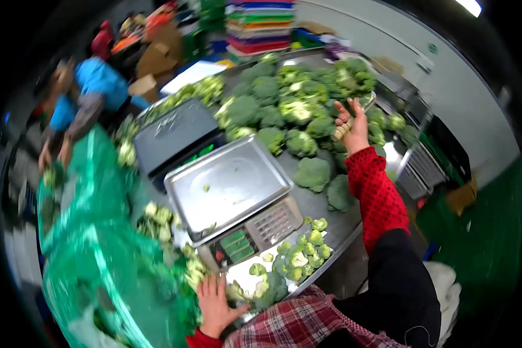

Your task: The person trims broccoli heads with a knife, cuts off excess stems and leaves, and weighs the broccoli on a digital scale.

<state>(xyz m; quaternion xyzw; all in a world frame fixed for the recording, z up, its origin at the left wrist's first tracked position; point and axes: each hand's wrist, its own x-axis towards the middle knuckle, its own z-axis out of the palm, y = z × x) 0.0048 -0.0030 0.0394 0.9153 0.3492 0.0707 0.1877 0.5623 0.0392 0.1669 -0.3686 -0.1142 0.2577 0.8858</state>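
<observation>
My right hand (355, 129) is raised over the broccoli heap (298, 95) at the far side of the metal table. It holds a knife (343, 129) by a tan, wrapped-looking handle, some fingers lifted off it; the blade is blurred. My left hand (216, 306) rests with spread fingers at the table's near edge, beside cut broccoli stems (195, 271) and a broccoli head (269, 290). Small broccoli florets (301, 255) lie to its right. Between my hands stands a weighing scale (229, 185) with only small green scraps on its steel pan.
A second, dark scale (177, 136) stands behind the first. Green plastic bags (107, 261) holding broccoli line the left side. A person in blue (101, 87) works at the far left. Stacked coloured crates (260, 26) rise at the back; black crates (438, 153) stand right.
</observation>
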